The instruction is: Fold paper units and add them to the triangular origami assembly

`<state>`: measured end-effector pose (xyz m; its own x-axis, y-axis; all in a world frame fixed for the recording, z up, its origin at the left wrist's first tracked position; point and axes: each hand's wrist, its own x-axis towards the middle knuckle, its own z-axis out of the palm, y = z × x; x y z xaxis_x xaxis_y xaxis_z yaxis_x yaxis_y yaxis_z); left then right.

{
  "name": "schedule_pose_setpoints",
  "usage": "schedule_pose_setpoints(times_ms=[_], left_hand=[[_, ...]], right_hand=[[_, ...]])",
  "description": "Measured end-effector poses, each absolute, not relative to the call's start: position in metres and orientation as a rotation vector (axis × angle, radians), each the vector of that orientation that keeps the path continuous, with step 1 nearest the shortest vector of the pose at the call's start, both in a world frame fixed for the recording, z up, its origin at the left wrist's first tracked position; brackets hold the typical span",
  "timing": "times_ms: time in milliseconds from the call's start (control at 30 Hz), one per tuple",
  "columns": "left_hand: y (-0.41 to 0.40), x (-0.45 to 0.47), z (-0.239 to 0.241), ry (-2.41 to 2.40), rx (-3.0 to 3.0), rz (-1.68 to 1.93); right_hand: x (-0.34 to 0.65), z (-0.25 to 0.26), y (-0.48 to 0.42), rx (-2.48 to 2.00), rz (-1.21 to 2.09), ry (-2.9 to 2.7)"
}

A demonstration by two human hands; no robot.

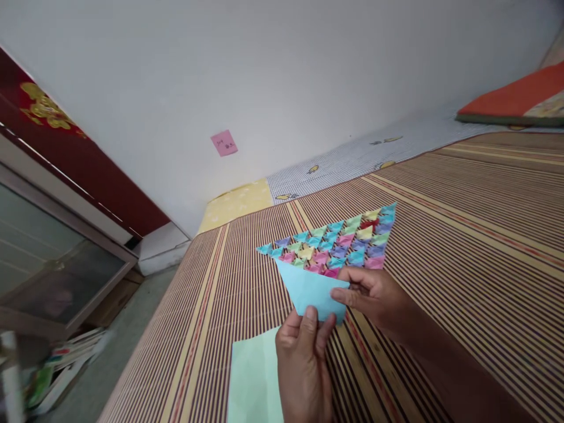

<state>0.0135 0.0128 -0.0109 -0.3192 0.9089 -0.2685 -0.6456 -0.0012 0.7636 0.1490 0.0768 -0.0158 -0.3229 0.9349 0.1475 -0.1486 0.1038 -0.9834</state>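
Observation:
A sheet of light blue paper point(304, 288), its top edge slanting, is held up between both hands. My left hand point(304, 358) grips its lower edge, thumb in front and fingers behind. At the right edge my right hand point(374, 296) pinches the paper between thumb and fingers. Just beyond lies a triangular array of small folded paper pieces point(339, 241) in blue, green, pink, yellow, purple and red; the blue paper covers part of its near side. A pale green sheet with crease lines point(255, 376) lies beside my left hand, which partly hides it.
A striped bamboo mat point(211, 282) covers the bed. Yellow and checked cloth point(335, 170) runs along the wall. Folded orange bedding point(506, 97) lies at the far right, and a pink note point(224, 143) is on the wall. At left are a glass-panelled door point(57, 252) and magazines point(66, 358) on the floor.

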Motion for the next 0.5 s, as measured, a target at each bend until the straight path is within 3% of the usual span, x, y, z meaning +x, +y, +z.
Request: schedule_pose_setpoints(times_ms=[200,367,500], left_hand=[[0.010,0.006,-0.012,1.174,0.633,1.481],[0.006,0.004,-0.008,1.257,0.906,1.357],[0.005,0.004,-0.004,1.443,1.030,1.501]], right_hand=[[0.160,-0.003,0.076,-0.939,1.127,-1.646],[0.151,0.007,0.068,-0.829,1.168,-1.586],[0.145,0.006,0.065,-0.837,1.115,-1.489]])
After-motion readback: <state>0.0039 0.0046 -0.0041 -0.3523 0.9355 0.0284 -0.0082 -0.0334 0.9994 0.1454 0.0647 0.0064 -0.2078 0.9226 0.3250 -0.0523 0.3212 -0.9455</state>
